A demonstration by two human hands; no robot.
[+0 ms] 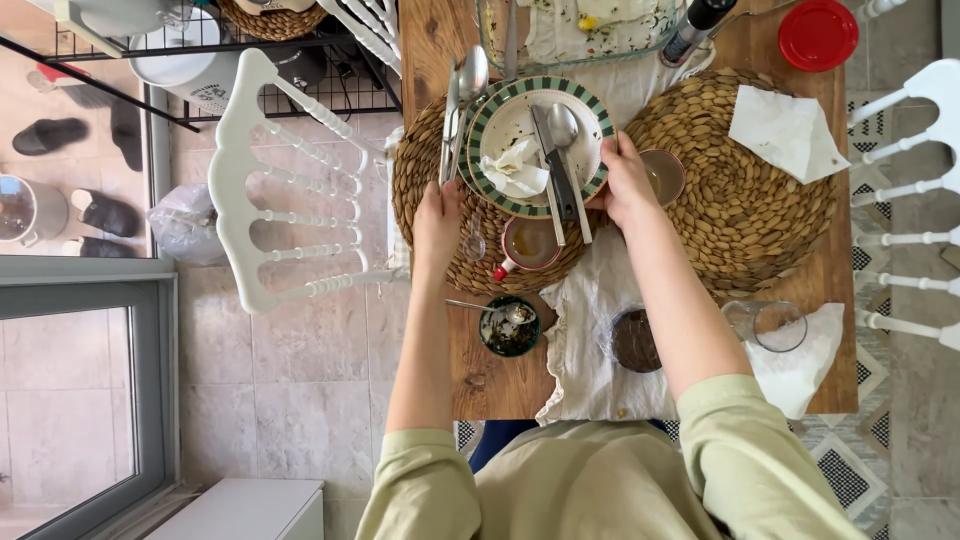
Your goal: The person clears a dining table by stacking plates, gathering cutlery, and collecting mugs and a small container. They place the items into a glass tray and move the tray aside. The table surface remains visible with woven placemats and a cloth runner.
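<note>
Pale green sleeves (pixel 610 490) fill the bottom of the frame, nearest the camera, and two bare arms are stretched from them up toward the middle. Behind them a long wooden table (pixel 500 375) is seen running from the lower centre to the top edge, with a white cloth runner (pixel 590 330) laid along it. A white chair (pixel 290 190) is placed at the left of the table, and part of another is visible at the right edge. Two round woven placemats are set side by side in the upper half: the left placemat (pixel 425 170) carries the dishes, while the right placemat (pixel 745 200) bears a crumpled white napkin (pixel 787 132). At upper centre a green-rimmed plate (pixel 500 115) is held at its right rim by the right hand (pixel 628 180), which is closed on it; a knife (pixel 558 165), a spoon (pixel 564 130) and a crumpled tissue (pixel 515 170) are lying on the plate. Just left of the plate, several pieces of cutlery (pixel 458 105) are gripped upright in the closed left hand (pixel 437 220). Below the plate a small cup with a red handle (pixel 528 243) is seen, and below that a dark green bowl (pixel 510 328) with a spoon in it. A glass (pixel 768 325) is standing at lower right, and a red lid (pixel 818 33) lies at the upper right.
</note>
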